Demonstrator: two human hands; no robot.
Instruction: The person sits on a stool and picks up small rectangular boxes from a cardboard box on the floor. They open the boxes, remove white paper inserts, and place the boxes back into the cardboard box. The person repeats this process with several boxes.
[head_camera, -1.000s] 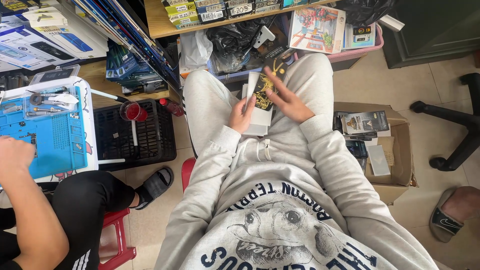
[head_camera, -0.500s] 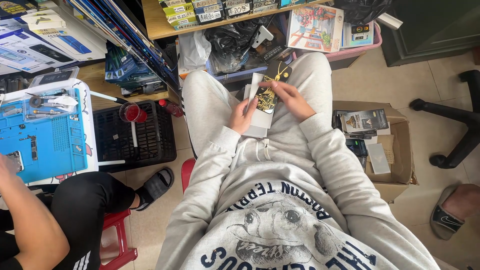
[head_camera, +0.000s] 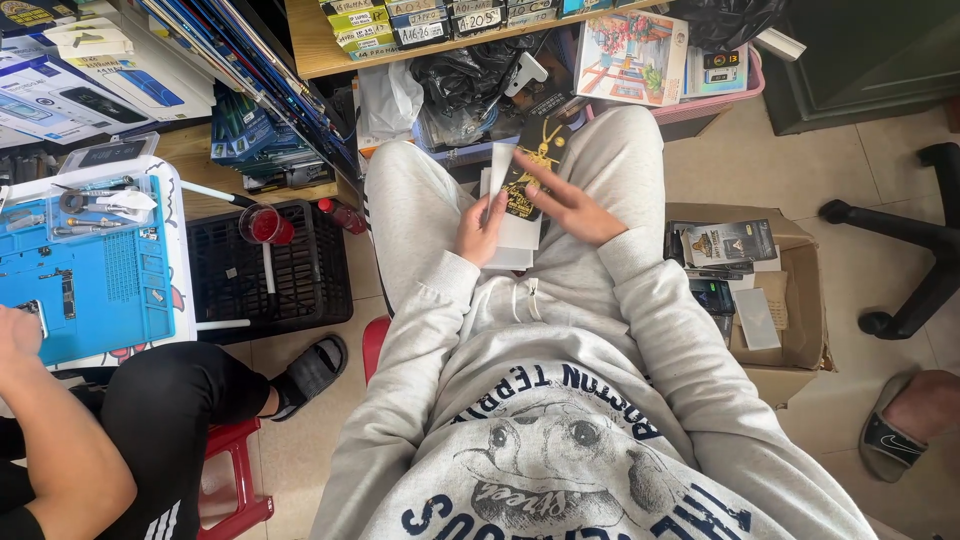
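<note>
Left hand (head_camera: 480, 228): grips white packets (head_camera: 510, 235), frame centre.
Right hand (head_camera: 565, 205): open fingers pinching the black packet (head_camera: 530, 170) atop.
Next: calls for lifting it clear.

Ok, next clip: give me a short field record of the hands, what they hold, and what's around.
left hand: holds white packs on the lap
right hand: fingers on black pack atop the stack
right of person: cardboard box with packets
left of person: black crate, red cup
other person: hand at blue mat
</note>
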